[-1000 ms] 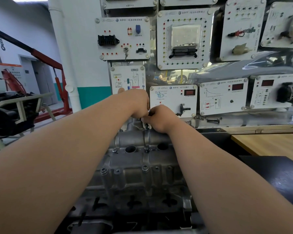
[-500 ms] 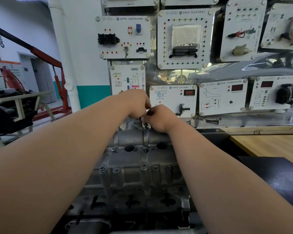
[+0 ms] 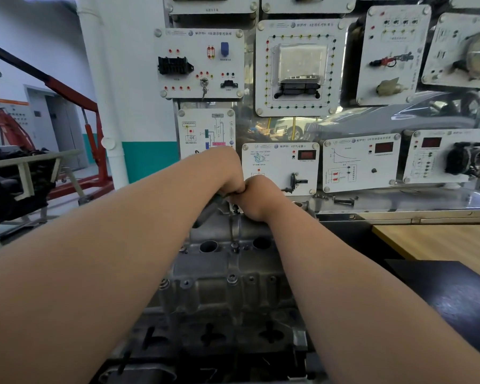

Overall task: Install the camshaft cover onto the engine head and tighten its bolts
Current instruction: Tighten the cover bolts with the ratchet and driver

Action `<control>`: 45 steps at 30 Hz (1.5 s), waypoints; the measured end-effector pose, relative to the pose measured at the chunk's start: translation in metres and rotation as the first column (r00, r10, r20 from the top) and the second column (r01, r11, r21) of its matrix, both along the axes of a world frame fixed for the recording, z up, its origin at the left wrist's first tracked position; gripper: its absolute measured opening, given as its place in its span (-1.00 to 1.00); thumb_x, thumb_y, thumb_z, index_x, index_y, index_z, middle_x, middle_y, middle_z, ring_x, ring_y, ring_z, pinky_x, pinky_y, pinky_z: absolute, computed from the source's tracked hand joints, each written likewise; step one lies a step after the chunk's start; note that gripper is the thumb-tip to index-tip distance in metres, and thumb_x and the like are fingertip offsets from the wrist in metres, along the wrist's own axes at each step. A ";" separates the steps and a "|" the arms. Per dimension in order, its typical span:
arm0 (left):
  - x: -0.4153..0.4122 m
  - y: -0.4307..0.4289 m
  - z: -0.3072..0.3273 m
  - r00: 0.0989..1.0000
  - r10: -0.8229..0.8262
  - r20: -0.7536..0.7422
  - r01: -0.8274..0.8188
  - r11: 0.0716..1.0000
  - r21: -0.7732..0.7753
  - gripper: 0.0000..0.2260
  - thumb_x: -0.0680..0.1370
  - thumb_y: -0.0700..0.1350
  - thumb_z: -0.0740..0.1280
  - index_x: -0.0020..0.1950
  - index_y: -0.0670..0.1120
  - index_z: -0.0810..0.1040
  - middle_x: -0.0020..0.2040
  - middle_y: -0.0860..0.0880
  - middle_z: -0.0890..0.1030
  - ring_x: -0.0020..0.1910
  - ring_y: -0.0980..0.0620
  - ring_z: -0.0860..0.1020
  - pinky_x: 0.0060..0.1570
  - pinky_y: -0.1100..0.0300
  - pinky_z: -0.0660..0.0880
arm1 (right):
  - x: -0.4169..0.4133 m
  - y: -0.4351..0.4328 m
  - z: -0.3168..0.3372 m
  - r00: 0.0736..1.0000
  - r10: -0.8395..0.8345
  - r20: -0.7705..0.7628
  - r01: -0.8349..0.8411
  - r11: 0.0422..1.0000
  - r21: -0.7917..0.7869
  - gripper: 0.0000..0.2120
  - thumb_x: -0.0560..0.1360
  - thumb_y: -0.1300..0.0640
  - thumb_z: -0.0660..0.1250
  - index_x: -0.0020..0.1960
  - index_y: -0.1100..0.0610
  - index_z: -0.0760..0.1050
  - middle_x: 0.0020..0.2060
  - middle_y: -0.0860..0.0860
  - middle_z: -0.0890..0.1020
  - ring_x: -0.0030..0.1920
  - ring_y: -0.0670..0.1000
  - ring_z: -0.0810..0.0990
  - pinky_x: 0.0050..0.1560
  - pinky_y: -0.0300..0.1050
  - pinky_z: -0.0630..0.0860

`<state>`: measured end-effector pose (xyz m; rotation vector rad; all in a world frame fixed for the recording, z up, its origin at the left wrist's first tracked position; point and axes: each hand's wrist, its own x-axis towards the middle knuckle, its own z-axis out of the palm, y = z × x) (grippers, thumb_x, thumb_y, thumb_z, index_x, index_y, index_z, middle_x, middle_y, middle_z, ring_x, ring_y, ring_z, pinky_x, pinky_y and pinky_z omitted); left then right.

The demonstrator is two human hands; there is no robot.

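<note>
Across the view from 12 to 3 o'clock stands a display board hung with white training panels. A red engine hoist stands at 9 o'clock before a white wall with a teal band. A wooden worktop lies at 3 o'clock, with a black mat just nearer me at 4 o'clock.

The engine head sits at 6 o'clock. On it lies the grey cast camshaft cover, running away from me toward centre. It is dull metal with two round openings side by side and a raised ridge along the middle.

Compared with half a second ago, a dark tool handle now shows under my left grip, slanting down toward 7 o'clock. Both grips stay at the cover's far end, pressed together.

My left grip is curled round the top of that handle. My right grip is curled too, knuckles toward me, touching the left. I cannot tell what it holds.

A seated bolt sits between the two openings, and another bolt sits nearer me on the ridge.
</note>
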<state>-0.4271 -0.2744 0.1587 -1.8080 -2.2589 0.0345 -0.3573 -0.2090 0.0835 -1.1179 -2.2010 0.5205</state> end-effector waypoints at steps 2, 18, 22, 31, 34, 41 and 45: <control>-0.003 -0.001 0.002 0.998 -0.043 -0.037 0.043 0.999 -0.005 -0.85 0.54 -0.07 0.29 -0.10 -0.16 0.49 -0.24 -0.08 0.50 -0.23 -0.02 0.48 -0.33 0.23 0.37 | 0.000 0.001 0.000 1.000 0.022 -0.008 -0.022 1.000 0.003 -0.71 0.50 0.05 0.34 -0.35 0.12 0.42 -0.40 0.04 0.49 -0.30 0.07 0.44 -0.33 -0.12 0.30; -0.013 0.007 -0.013 0.995 -0.103 0.013 0.100 0.984 0.149 -0.79 0.55 -0.10 0.26 -0.25 -0.15 0.48 -0.32 -0.06 0.47 -0.33 0.00 0.44 -0.41 0.22 0.35 | 0.003 0.001 0.001 0.999 0.034 -0.036 -0.035 0.999 -0.014 -0.69 0.49 0.09 0.34 -0.38 0.15 0.41 -0.43 0.05 0.46 -0.41 0.01 0.35 -0.40 -0.13 0.27; -0.022 0.000 -0.008 0.983 -0.167 0.073 0.161 0.984 0.081 -0.77 0.56 -0.12 0.27 0.17 -0.08 0.60 0.12 -0.04 0.59 0.08 -0.03 0.53 0.05 0.15 0.46 | 0.004 -0.002 0.002 0.995 0.080 -0.052 -0.082 0.996 -0.023 -0.74 0.51 0.11 0.33 -0.33 0.17 0.50 -0.41 0.06 0.47 -0.37 0.03 0.37 -0.36 -0.12 0.28; -0.012 0.004 -0.018 0.995 -0.069 0.077 0.052 0.978 0.202 -0.81 0.54 -0.01 0.27 -0.10 -0.13 0.45 -0.24 -0.07 0.47 -0.25 -0.02 0.45 -0.31 0.17 0.38 | 0.004 -0.003 0.003 0.998 0.048 -0.031 -0.048 0.999 -0.003 -0.70 0.50 0.11 0.36 -0.39 0.11 0.42 -0.44 0.03 0.47 -0.39 0.00 0.38 -0.40 -0.14 0.27; -0.008 0.008 -0.019 0.997 -0.033 0.064 0.021 0.983 0.183 -0.85 0.53 -0.10 0.28 -0.16 -0.16 0.42 -0.23 -0.08 0.46 -0.24 -0.04 0.45 -0.26 0.12 0.41 | 0.003 -0.003 0.001 0.998 0.053 -0.021 -0.053 0.999 0.007 -0.79 0.49 0.13 0.34 -0.27 0.21 0.53 -0.33 0.12 0.57 -0.32 0.05 0.42 -0.38 -0.14 0.31; -0.024 -0.007 -0.012 0.976 -0.196 0.092 0.185 0.975 0.124 -0.79 0.52 -0.17 0.30 0.10 -0.05 0.64 0.03 -0.04 0.63 0.02 -0.04 0.54 -0.05 0.16 0.45 | 0.007 -0.003 0.002 0.995 0.084 -0.057 -0.085 0.996 -0.017 -0.78 0.50 0.13 0.36 -0.31 0.11 0.50 -0.44 0.00 0.48 -0.41 -0.06 0.39 -0.40 -0.17 0.28; -0.027 -0.003 -0.017 0.981 -0.134 0.139 0.113 0.982 0.151 -0.71 0.55 -0.12 0.28 0.27 -0.08 0.52 0.18 -0.06 0.56 0.14 -0.05 0.50 0.09 0.10 0.45 | 0.002 -0.003 0.002 0.999 0.034 -0.035 -0.034 0.999 -0.005 -0.63 0.52 0.10 0.34 -0.43 0.12 0.34 -0.50 0.02 0.39 -0.45 -0.01 0.31 -0.43 -0.13 0.23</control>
